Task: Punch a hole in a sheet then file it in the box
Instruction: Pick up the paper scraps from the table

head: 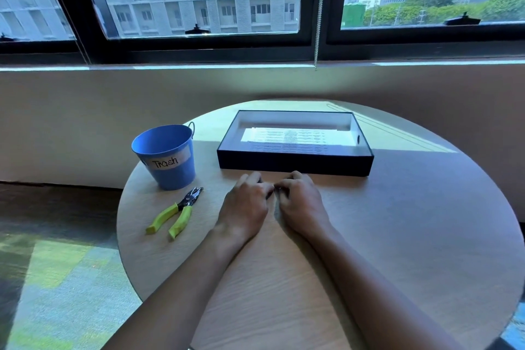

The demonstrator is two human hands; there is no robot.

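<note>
One printed sheet [289, 138] lies flat inside the open dark box [295, 164] on the surface [397, 221]. Just before the box rest the left hand [245, 203] and right hand [301, 203], knuckles touching, fingers [255, 179] clenched, nothing visibly held. Hole punch [177, 212] and blue "Trash" bucket [167, 156] sit leftward.

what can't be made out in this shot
Head view only.
- Sheet in the box: print too small and blurred; near wall hides its front edge.
- Trash bucket: own wall hides its bottom.
- Left hand, right hand: curled fingers hide whether they pinch anything.
</note>
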